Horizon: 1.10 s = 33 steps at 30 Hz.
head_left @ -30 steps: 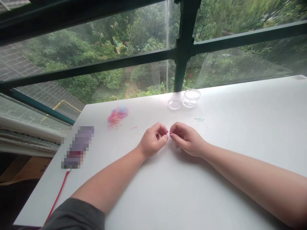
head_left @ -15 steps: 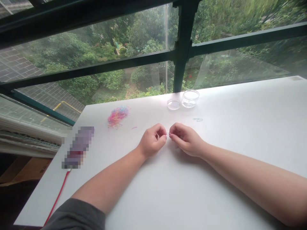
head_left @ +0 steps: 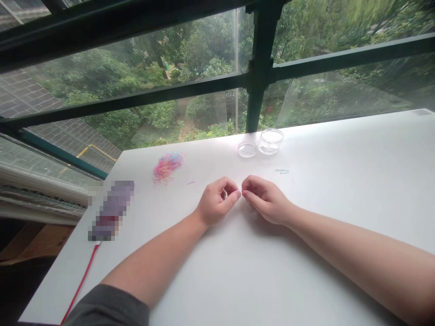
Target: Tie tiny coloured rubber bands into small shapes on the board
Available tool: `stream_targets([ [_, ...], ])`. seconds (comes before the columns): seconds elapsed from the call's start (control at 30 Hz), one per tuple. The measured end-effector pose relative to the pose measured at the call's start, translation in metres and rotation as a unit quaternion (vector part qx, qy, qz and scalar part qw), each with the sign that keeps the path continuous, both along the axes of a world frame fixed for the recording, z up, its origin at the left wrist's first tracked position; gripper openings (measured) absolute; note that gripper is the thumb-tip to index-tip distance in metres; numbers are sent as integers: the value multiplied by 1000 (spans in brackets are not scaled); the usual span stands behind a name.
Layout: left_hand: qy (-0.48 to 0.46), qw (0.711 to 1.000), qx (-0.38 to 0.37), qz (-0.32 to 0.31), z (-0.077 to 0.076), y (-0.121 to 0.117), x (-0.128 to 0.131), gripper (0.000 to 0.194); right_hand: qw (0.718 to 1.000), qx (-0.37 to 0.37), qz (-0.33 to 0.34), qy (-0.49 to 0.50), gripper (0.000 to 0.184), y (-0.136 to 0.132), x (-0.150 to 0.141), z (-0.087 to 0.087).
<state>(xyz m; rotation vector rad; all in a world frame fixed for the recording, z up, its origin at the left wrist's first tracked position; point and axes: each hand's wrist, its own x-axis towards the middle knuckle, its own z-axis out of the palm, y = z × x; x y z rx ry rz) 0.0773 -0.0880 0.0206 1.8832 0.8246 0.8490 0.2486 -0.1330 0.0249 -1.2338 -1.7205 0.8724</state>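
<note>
The tabletop (head_left: 238, 276) runs up to the window (head_left: 260, 68). At its far edge sits a jar (head_left: 271, 144), a lid (head_left: 247, 151) just beside it on the left. A heap of bands (head_left: 168, 166) lies well left of those, and a strand (head_left: 190, 183) rests between heap and left hand (head_left: 217, 202). The right hand (head_left: 267, 200) is opposite, a loop (head_left: 282, 171) beyond it. Far left, a blurred item (head_left: 111, 210) trails a cord (head_left: 82, 278) toward the near edge.

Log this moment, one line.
Left hand: pinching tiny pale object; Right hand: likewise, facing it; Multicoloured heap of thin strands: left of hands; Clear round plastic jar: beyond hands
</note>
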Motion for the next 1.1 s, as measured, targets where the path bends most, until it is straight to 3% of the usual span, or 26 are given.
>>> stream_targets([
  [0.2,-90,994,-57,14,-4,2,1,15,999,-7,-15,37,10,0,-1,0],
  [0.47,-199,970,-81,112,-4,17,-3,14,993,-30,-41,108,11,2,2,-2],
  [0.67,-246,958,-90,116,-6,20,-5,14,991,-14,-50,123,11,3,2,-3],
  [0.8,-197,975,-50,89,-4,15,-5,15,992,0,-58,116,11,3,3,-4],
  [0.97,-40,997,42,-45,3,2,-3,12,998,40,-21,54,9,-1,2,-4],
  [1.1,-29,993,98,-53,3,-1,-2,9,998,28,19,55,6,-2,2,-5],
])
